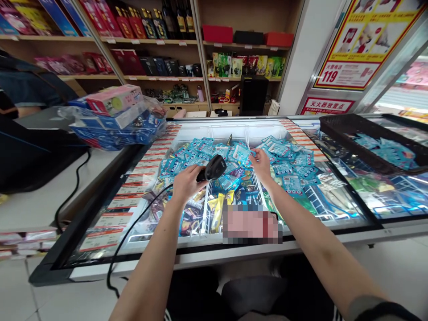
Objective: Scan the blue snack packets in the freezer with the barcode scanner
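Note:
My left hand (186, 180) is wrapped round the handle of a black barcode scanner (216, 168), whose head tilts to the right over the glass top of a chest freezer (197, 255). A black cable trails from the scanner down to the lower left. My right hand (261, 164) pinches the edge of a small light-blue packet (243, 154) with white printing. Many similar blue packets (199, 147) lie in loose heaps on the glass to the left, and more packets (292, 162) lie to the right of my right hand.
A plastic-wrapped stack of boxes (117, 118) stands at the freezer's left corner. To the right, a dark brown basket (361, 129) holds more blue packets. A blurred-out pink object (250, 225) lies near the front edge. Stocked shelves (150, 41) line the back.

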### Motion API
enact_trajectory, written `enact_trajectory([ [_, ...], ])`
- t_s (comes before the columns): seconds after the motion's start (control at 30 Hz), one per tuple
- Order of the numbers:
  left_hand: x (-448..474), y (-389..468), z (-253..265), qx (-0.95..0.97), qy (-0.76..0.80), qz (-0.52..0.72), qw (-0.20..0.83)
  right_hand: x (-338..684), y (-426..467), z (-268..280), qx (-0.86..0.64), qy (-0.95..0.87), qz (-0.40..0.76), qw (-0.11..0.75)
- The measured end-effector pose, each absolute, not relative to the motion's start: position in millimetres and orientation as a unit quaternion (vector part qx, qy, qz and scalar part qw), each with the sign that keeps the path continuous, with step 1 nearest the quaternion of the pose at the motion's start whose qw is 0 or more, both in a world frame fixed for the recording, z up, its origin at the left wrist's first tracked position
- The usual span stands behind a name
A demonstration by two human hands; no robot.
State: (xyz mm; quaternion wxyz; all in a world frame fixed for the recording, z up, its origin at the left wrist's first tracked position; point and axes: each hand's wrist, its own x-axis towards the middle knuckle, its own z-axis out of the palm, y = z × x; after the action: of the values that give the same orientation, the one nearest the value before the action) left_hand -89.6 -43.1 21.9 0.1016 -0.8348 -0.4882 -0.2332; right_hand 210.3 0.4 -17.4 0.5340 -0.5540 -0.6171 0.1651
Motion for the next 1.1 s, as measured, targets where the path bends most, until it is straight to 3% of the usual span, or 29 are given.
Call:
enact_trajectory([
  [0.13, -67, -35, 19, -0.839, -0.484, -0.233, 0.091, 224, -10, -24, -0.549, -0.554, 0.223, 0.584],
  [1.1, -52, -30, 17, -0.846, -0.477, -0.224, 0.084, 231, 0, -38, -0.517, -0.519, 0.322, 0.599],
])
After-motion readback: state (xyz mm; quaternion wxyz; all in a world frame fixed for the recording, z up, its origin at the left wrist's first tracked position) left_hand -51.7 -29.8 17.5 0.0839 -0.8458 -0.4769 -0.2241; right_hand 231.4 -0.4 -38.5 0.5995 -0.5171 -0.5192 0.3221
